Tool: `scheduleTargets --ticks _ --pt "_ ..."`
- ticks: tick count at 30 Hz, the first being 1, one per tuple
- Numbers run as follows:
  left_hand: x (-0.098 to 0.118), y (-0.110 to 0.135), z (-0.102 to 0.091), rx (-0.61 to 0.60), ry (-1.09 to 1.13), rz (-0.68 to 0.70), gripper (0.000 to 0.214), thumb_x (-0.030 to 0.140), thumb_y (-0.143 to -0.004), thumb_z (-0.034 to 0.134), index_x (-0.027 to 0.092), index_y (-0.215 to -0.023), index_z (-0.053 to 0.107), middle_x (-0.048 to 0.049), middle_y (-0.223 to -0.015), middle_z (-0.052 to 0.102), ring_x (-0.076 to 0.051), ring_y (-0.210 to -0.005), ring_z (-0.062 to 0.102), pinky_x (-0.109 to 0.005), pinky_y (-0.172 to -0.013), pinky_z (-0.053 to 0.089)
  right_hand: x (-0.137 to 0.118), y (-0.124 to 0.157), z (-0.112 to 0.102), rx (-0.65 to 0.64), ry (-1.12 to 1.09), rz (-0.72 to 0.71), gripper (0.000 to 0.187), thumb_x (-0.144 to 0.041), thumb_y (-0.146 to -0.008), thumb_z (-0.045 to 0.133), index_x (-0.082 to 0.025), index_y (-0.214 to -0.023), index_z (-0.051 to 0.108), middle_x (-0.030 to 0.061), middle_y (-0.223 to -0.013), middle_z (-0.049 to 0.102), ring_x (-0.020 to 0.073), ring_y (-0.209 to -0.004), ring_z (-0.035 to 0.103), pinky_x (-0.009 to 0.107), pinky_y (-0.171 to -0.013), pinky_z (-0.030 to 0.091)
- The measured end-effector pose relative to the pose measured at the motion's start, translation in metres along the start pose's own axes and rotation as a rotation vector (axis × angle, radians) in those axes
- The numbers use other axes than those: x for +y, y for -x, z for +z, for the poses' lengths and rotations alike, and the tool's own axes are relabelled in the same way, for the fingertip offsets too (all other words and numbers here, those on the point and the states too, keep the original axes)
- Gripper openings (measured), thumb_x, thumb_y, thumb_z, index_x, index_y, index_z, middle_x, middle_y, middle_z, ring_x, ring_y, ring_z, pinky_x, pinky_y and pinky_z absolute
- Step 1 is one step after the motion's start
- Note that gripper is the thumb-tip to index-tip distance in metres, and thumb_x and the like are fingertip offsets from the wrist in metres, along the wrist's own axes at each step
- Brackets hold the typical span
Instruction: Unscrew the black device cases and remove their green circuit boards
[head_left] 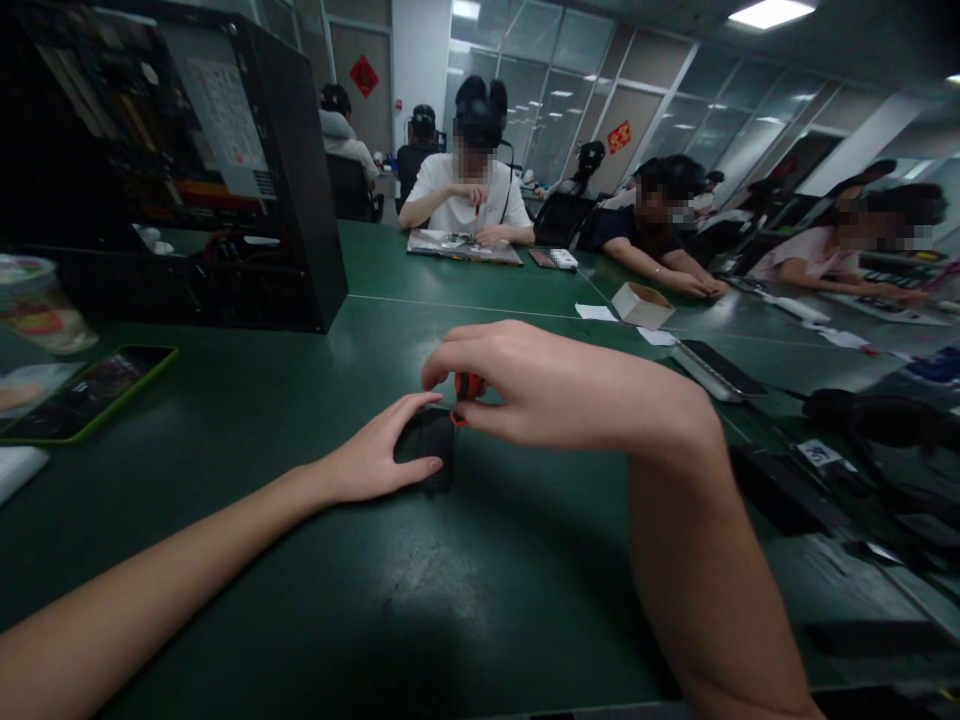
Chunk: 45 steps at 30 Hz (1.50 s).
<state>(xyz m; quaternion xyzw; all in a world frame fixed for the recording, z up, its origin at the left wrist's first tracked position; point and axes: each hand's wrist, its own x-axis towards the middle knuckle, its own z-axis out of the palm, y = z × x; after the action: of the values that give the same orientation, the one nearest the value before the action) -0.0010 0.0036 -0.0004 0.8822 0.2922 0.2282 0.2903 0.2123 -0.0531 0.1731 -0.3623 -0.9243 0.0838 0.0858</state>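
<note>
A small, flat black device (435,452) with rounded corners lies on the green table in front of me; its exact kind does not show. My left hand (379,450) steadies it from the left, thumb at the near side and fingers at the far side. Above the device's right edge, my right hand (517,385) grips a screwdriver (469,386) with a red and black handle. The wrist is sharply bent and the handle is held upright. The screwdriver's shaft and tip cannot be made out, so contact with the device is unclear.
An open computer case (292,180) stands at the back left. Near it are a phone (97,390) in a green case and a plastic cup (41,305). A small cardboard box (643,306) and dark gear with cables (862,420) lie right. Co-workers sit opposite.
</note>
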Motion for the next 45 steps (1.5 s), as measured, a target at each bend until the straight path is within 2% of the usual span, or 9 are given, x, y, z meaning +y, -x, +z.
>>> scheduleTargets --ticks 4,9,14,20,26,30,37,42,45 --pt "-0.004 -0.001 -0.002 -0.029 -0.023 0.017 0.073 0.051 -0.089 0.07 0.019 -0.148 0.044 -0.0149 -0.151 0.051 -0.035 -0.137 0.051 -0.051 -0.117 0.041 0.0 0.0 0.001 0.001 -0.001 0.01 0.017 -0.017 -0.097 0.053 -0.014 -0.102 0.07 0.0076 -0.096 0.071 0.0164 -0.082 0.06 0.027 -0.072 0.039" --pt "-0.004 0.0 -0.002 -0.031 -0.073 -0.022 0.079 0.054 -0.086 0.072 0.019 -0.15 0.043 -0.0159 -0.151 0.052 -0.038 -0.137 0.051 -0.053 -0.116 0.041 0.0 0.002 0.001 0.022 -0.024 -0.012 0.026 -0.01 -0.089 0.06 -0.014 -0.114 0.067 0.0096 -0.11 0.07 0.0189 -0.095 0.061 0.028 -0.079 0.042" --pt "-0.001 -0.002 -0.003 -0.051 -0.06 -0.021 0.078 0.052 -0.087 0.071 0.02 -0.15 0.042 -0.0156 -0.151 0.052 -0.037 -0.136 0.051 -0.053 -0.116 0.04 0.0 0.001 0.002 0.007 0.001 0.026 0.015 -0.02 -0.096 0.057 -0.014 -0.102 0.069 0.0077 -0.096 0.071 0.0162 -0.082 0.061 0.027 -0.071 0.039" --pt "-0.003 -0.001 -0.002 -0.068 -0.08 -0.053 0.09 0.057 -0.083 0.074 0.019 -0.155 0.036 -0.0177 -0.157 0.044 -0.039 -0.144 0.043 -0.056 -0.119 0.035 0.001 0.002 0.003 0.036 0.003 0.013 0.024 -0.009 -0.088 0.06 -0.013 -0.11 0.068 0.009 -0.107 0.07 0.0183 -0.091 0.061 0.027 -0.075 0.041" --pt "-0.005 -0.001 -0.009 -0.125 -0.072 -0.073 0.093 0.058 -0.083 0.074 0.023 -0.159 0.033 -0.0159 -0.159 0.044 -0.04 -0.143 0.045 -0.056 -0.117 0.038 0.003 0.003 0.003 0.017 -0.001 0.051 0.018 -0.019 -0.093 0.061 -0.014 -0.109 0.069 0.0086 -0.102 0.072 0.0193 -0.09 0.062 0.028 -0.076 0.042" --pt "-0.008 -0.001 -0.016 -0.172 -0.048 -0.076 0.092 0.058 -0.086 0.072 0.027 -0.161 0.03 -0.0133 -0.16 0.043 -0.037 -0.144 0.045 -0.053 -0.119 0.037 0.002 0.003 0.001 0.01 0.009 0.044 0.024 -0.008 -0.087 0.059 -0.015 -0.107 0.069 0.0079 -0.104 0.07 0.0185 -0.091 0.062 0.027 -0.077 0.042" --pt "-0.003 -0.001 -0.015 -0.137 0.015 -0.086 0.09 0.057 -0.084 0.075 0.024 -0.158 0.037 -0.0137 -0.159 0.046 -0.036 -0.144 0.047 -0.052 -0.118 0.039 0.003 0.001 0.003 0.007 0.009 0.064 0.016 -0.021 -0.093 0.061 -0.015 -0.105 0.07 0.0074 -0.098 0.07 0.0177 -0.084 0.061 0.027 -0.073 0.041" --pt "0.0 -0.002 -0.015 -0.13 0.042 -0.108 0.092 0.058 -0.083 0.076 0.023 -0.158 0.036 -0.0135 -0.16 0.044 -0.035 -0.144 0.047 -0.051 -0.12 0.037 0.004 0.001 0.005 0.037 0.013 0.022 0.025 -0.008 -0.088 0.059 -0.015 -0.11 0.069 0.0082 -0.108 0.07 0.0182 -0.093 0.061 0.027 -0.079 0.041" --pt "0.003 -0.002 -0.015 -0.126 0.061 -0.103 0.089 0.055 -0.083 0.076 0.023 -0.157 0.038 -0.0133 -0.16 0.045 -0.035 -0.144 0.046 -0.052 -0.121 0.036 0.002 0.001 0.004 0.026 0.019 0.024 0.021 -0.015 -0.09 0.062 -0.015 -0.11 0.069 0.009 -0.108 0.069 0.0192 -0.093 0.061 0.027 -0.078 0.042"
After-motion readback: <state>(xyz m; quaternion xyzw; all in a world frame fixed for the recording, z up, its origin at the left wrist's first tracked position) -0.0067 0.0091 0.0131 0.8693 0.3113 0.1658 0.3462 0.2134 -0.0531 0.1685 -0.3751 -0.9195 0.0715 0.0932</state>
